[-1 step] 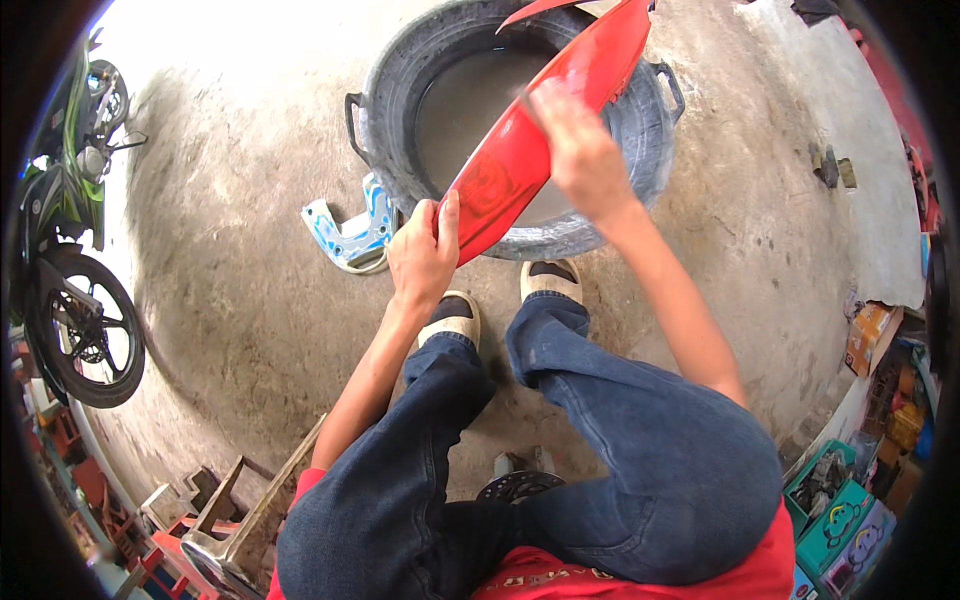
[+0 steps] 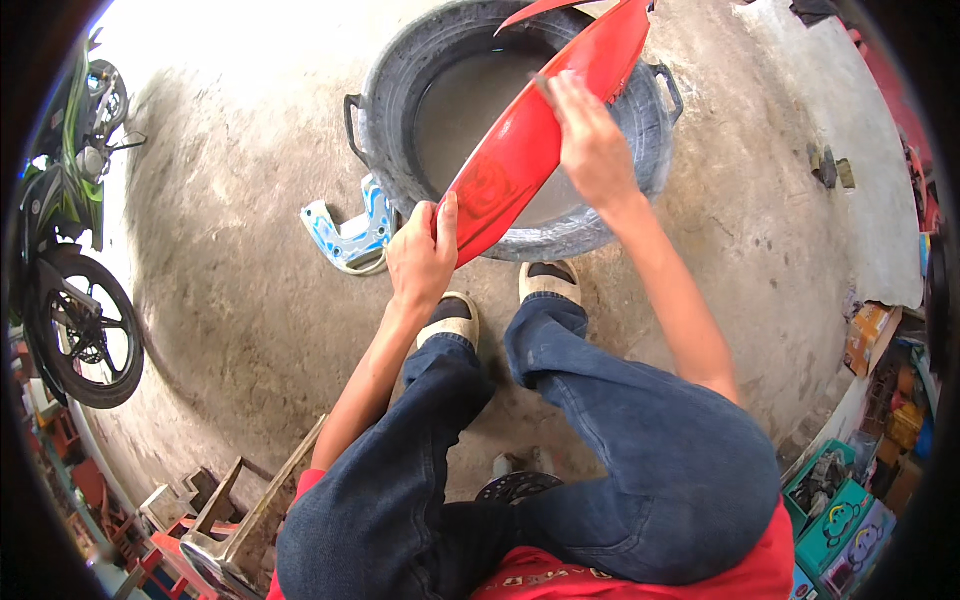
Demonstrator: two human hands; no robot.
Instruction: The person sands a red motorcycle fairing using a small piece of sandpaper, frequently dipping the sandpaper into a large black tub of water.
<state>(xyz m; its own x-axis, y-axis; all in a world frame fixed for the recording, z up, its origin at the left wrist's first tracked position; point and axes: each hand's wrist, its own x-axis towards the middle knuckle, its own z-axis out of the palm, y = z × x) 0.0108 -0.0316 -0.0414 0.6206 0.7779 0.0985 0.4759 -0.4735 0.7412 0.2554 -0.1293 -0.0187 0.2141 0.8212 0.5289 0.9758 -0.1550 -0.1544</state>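
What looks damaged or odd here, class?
The long glossy red panel has dark, smudgy marks near the left hand, interrupting its red surface. The angular blue and white panel on the concrete floor looks patchy, perhaps worn.

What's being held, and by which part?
Left hand: the red panel, by its lower end. Right hand: apparently a small dark thing, hold too blurred to tell.

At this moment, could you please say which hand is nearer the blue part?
Left. The left hand, gripping the red panel, is just right of the blue part; the right hand is farther up and right.
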